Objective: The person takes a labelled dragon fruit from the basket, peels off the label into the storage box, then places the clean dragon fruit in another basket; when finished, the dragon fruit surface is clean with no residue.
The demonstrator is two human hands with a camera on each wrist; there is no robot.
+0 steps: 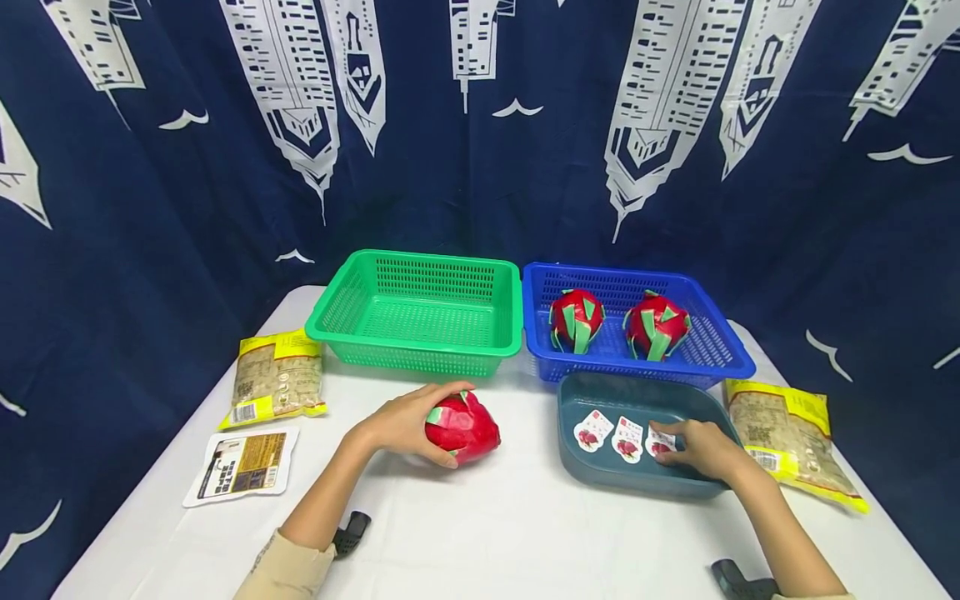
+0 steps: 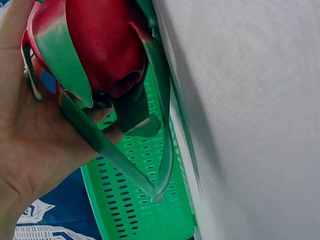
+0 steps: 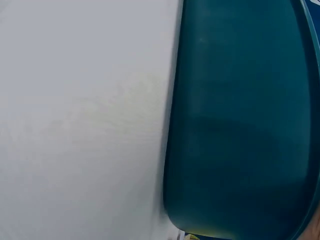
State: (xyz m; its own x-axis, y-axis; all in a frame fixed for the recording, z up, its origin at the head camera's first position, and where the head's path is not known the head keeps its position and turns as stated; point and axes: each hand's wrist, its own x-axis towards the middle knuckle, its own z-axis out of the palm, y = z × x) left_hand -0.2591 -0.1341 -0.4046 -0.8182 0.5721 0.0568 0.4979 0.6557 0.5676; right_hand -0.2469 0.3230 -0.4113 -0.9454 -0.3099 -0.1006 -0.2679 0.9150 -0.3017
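In the head view my left hand [image 1: 405,423] grips a red dragon fruit [image 1: 467,427] with green scales, lying on its side at the white table. The left wrist view shows this dragon fruit [image 2: 100,45] close up, its long green tips pointing away from the palm. My right hand [image 1: 705,448] reaches into a dark teal tub [image 1: 637,479]. Its thumb and fingers pinch the rightmost dragon fruit label [image 1: 660,442], partly covered by them. Two more labels, a middle one [image 1: 627,440] and a left one [image 1: 592,431], lie in the tub.
Behind stand a green basket [image 1: 420,337] and a blue basket [image 1: 720,354] with two dragon fruits, one left [image 1: 576,320] and one right [image 1: 657,327]. Yellow bags lie left [image 1: 277,379] and right [image 1: 787,442]. A flat pouch [image 1: 243,467] lies at the left.
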